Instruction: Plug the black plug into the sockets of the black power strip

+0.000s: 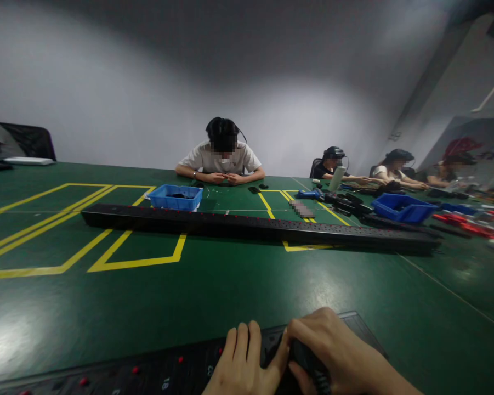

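Observation:
At the bottom of the head view lies a long black panel with red dots and white numbers along it. My left hand rests on it with several fingers stretched out flat, its edge touching my right hand. My right hand is closed around a dark object with some white lettering. Most of that object is hidden by the fingers, so its kind is unclear. Past my right hand, the panel's grey-edged end shows.
A second long black bar with red dots lies across the green table. Behind it are a light-blue bin, a dark-blue bin and a blue-handled tool. A person sits opposite; several others work at right.

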A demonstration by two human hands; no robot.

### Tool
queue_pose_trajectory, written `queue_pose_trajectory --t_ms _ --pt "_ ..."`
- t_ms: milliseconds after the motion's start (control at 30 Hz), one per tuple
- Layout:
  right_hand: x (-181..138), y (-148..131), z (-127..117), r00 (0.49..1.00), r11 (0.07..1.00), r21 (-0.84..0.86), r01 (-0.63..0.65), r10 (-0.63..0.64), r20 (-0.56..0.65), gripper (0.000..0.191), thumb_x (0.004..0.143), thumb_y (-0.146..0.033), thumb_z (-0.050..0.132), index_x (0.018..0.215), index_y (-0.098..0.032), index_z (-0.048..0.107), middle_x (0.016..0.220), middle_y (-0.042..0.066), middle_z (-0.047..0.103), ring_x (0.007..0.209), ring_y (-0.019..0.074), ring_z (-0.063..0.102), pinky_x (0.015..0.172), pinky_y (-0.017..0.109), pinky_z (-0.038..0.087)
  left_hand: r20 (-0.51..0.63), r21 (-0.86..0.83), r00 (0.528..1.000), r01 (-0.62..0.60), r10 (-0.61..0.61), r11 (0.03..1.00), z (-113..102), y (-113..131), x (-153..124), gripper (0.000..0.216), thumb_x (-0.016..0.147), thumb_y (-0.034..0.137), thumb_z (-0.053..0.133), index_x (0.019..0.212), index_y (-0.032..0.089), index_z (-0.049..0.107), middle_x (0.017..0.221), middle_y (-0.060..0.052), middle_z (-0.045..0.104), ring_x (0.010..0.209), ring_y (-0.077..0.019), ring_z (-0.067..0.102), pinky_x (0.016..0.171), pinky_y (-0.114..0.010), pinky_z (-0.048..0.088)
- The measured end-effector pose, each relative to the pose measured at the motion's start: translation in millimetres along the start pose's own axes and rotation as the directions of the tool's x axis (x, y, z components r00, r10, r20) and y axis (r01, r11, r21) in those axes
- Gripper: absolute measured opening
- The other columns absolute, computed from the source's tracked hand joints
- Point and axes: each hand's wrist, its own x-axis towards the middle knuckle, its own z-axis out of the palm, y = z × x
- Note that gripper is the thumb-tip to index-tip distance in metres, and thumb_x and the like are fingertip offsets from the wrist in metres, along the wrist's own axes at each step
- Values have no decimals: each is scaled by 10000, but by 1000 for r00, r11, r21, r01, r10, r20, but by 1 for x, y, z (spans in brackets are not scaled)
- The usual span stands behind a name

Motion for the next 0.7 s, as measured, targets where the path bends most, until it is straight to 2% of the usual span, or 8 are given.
queue_pose_trajectory --t_ms 233,367,600,700 --pt "-2 -2 1 1000 1000 -23 -2 2 -29 194 669 -220 462 863 -204 464 682 -13 574 548 132 470 518 237 327 3 -5 1000 -8 8 1000 -1 0 0 687 893 288 458 1437 193 48 1009 -133 647 912 -244 620 799 -364 464" --pt "-2 -3 3 998 998 -57 -7 4 -56 200 664 -215 457 863 -200 450 665 -12 564 531 129 455 508 242 316 4 13 1000 -16 16 1000 -2 0 0 645 898 275 446 1434 190 98 1012 -134 641 918 -241 615 803 -375 458" --pt "-4 -2 6 997 996 -87 12 -18 -71 175 696 -213 439 870 -197 427 666 1 563 530 126 464 516 244 316 78 -42 997 -22 25 999 -4 -1 -1 643 899 302 438 1435 195 99 1050 -152 622 960 -259 596 817 -394 449" --pt "-4 -2 6 997 994 -107 14 -22 -73 156 710 -214 441 865 -196 427 662 -1 557 532 125 463 519 249 313 152 -100 988 -23 38 995 -8 -1 0 705 882 316 468 1437 185 52 1092 -178 604 988 -274 582 830 -412 445"
